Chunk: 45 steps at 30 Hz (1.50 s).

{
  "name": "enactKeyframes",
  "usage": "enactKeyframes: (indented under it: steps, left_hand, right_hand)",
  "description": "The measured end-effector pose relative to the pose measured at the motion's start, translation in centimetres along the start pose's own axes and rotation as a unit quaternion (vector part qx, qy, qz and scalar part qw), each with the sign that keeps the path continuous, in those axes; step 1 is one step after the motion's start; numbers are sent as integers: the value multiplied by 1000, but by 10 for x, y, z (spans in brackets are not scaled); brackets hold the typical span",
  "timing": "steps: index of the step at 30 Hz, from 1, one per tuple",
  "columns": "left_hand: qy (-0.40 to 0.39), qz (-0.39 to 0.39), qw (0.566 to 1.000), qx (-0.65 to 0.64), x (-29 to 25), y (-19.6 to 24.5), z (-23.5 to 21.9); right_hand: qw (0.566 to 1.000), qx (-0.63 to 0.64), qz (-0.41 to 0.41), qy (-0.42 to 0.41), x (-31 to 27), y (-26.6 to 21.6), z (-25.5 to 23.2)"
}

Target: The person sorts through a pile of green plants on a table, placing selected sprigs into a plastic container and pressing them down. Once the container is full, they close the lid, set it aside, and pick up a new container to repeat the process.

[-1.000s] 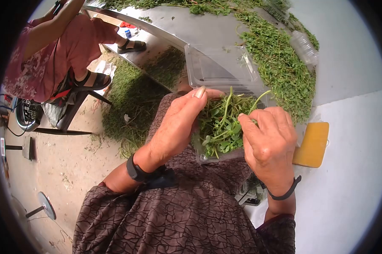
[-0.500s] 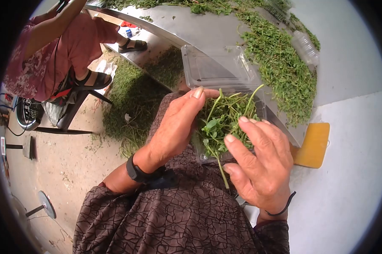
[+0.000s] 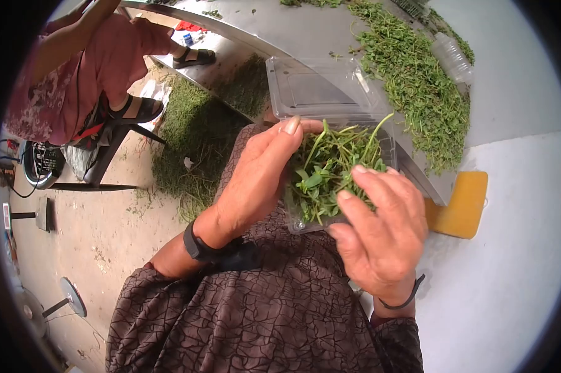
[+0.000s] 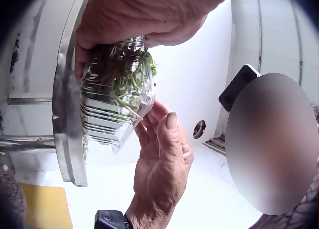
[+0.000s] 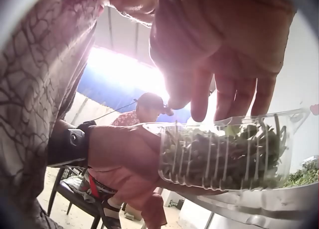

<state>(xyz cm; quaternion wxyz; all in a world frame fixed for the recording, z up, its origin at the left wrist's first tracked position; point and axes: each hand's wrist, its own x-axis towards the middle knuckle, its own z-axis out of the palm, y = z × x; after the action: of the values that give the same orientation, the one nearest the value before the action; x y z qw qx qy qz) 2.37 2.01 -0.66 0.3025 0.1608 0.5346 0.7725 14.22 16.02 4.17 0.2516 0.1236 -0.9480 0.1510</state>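
Observation:
A clear plastic clamshell box [image 3: 299,227] full of leafy green stems [image 3: 330,158] sits over the lap, its lid [image 3: 318,87] folded back toward the table. My left hand [image 3: 252,180] grips the box from its left side, thumb up along the wall and fingers hidden beneath. In the right wrist view the left hand [image 5: 124,146] supports the ribbed box from below. Spread over the right part of the greens is my right hand [image 3: 383,233], fingertips touching the top of the heap near the rim. One long stem sticks up at the far right corner.
The metal table [image 3: 280,25] carries a long pile of greens [image 3: 411,81] and another clear plastic box [image 3: 451,59]. A yellow board [image 3: 464,205] lies at the right. More greens [image 3: 187,149] cover the floor, near a seated person [image 3: 100,68].
My right hand has gone from pinching stems to loosened, spread fingers on the heap. A stem that hung over the near edge no longer does. My left hand keeps its grip.

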Motion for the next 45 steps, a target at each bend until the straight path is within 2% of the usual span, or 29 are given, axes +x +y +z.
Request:
enactKeyframes:
  steps: [4, 5, 7, 9, 11, 12, 14, 15, 19, 21, 23, 26, 27, 29, 35, 39, 42, 44, 45]
  left_hand:
    - [0, -9, 997, 78, -5, 12, 1]
    - [-2, -8, 996, 94, -5, 11, 1]
    - [-14, 22, 999, 35, -2, 0, -1]
    - [-29, 44, 996, 77, -2, 2, -2]
    - [-30, 42, 994, 98, -3, 4, -2]
    - [-30, 43, 994, 98, -3, 3, -2]
    - [-50, 8, 998, -33, -3, -1, -5]
    - [-50, 8, 998, -33, -3, -1, -7]
    - [-63, 16, 998, -12, -2, -4, -8]
    - [-62, 27, 998, -13, -2, -4, -7]
    - [-53, -2, 998, 31, -3, 1, -6]
    - [-54, 4, 995, 83, -5, 6, -7]
    - [-54, 3, 995, 83, -4, 4, -6]
    - [-51, -28, 997, -44, -4, -1, -5]
    - [-57, 31, 994, 82, -4, 4, -2]
    - [-49, 16, 996, 69, -4, 1, -3]
    - [-52, 50, 993, 91, -4, 1, -3]
    - [-60, -4, 998, -4, -5, 1, 0]
    - [-59, -5, 998, -5, -5, 0, -1]
  right_hand:
    - [995, -43, 67, 67, 1, 15, -6]
    - [994, -48, 66, 69, 2, 17, -5]
    - [994, -61, 76, 58, 5, 20, -1]
    - [991, -62, 98, 61, 8, 22, 2]
    - [983, -57, 159, 76, 10, 27, 3]
    - [983, -83, 151, 60, 12, 31, 0]
    - [983, -106, 142, 54, 13, 35, -6]
    - [982, -128, 133, 47, 15, 36, -8]
    - [991, -85, 103, 7, 20, 42, -10]
    - [992, -83, 98, 17, 19, 45, -8]
    - [992, -68, 102, 38, 17, 48, -8]
    - [991, -82, 104, 35, 19, 45, -9]
    - [990, -81, 106, 34, 18, 46, -9]
    - [991, -80, 101, 18, 17, 44, -10]
    - [990, -122, 65, 20, 16, 41, -10]
    - [986, -135, 80, 53, 14, 30, -8]
    - [979, -153, 94, 91, 15, 21, 0]
    - [976, -164, 111, 89, 15, 18, 8]
    - [976, -164, 111, 89, 14, 17, 10]
